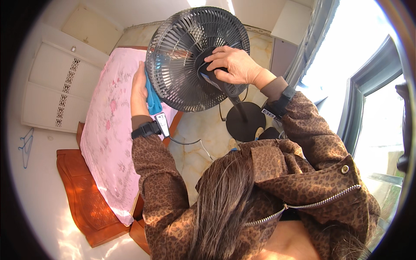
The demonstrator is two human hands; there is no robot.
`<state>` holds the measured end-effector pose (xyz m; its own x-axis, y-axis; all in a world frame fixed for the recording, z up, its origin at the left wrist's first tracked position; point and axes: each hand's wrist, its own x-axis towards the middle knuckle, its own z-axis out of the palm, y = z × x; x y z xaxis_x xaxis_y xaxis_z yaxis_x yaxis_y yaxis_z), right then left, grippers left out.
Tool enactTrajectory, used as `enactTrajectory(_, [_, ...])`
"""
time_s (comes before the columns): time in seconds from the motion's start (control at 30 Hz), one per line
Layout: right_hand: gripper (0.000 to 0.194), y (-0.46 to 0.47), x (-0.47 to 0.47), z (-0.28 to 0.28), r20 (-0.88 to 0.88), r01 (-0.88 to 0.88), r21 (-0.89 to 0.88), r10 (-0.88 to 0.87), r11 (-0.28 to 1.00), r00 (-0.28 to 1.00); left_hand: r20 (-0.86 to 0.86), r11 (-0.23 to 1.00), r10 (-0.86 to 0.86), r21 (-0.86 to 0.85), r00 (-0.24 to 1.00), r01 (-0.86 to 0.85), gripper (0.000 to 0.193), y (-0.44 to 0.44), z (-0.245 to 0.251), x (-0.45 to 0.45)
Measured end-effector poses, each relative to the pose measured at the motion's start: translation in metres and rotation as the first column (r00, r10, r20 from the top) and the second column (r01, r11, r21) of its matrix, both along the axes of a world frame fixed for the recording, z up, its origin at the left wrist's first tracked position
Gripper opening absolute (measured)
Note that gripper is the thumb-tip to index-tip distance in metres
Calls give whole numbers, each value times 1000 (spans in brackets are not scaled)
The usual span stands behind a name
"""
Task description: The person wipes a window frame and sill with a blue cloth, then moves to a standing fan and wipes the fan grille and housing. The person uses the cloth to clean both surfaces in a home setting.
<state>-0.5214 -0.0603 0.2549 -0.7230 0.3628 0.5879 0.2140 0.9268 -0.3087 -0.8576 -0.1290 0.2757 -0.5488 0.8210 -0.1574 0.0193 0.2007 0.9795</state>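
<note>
A black pedestal fan stands before me with the back of its round grille facing me. My right hand lies over the fan's motor housing, its fingers curled on the top. At the left rim of the grille, my left hand holds a blue cloth against the side; some of its fingers are hidden. Below the head, the pole leads down to a round black base on the floor.
On the left is a bed with a pink floral sheet and a carved wooden headboard. A white cabinet and a blue hanger are beyond it. Grey curtains and a window frame stand right. Marble-patterned floor lies below.
</note>
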Motion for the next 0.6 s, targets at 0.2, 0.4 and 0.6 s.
enactTrajectory(0.2, [22,1,0,-2,-52,2,28,-1,1000,999,-386,977,-205,-144,900,160,64,65,62,10])
enactTrajectory(0.4, [20,-1,2,-1,-110,41,36,-37,998,993,-589,914,-393,-331,706,233,65,136,98,41])
enactTrajectory(0.6, [20,-2,1,-3,-131,89,57,-81,994,988,-767,857,-515,-464,383,224,58,205,108,86])
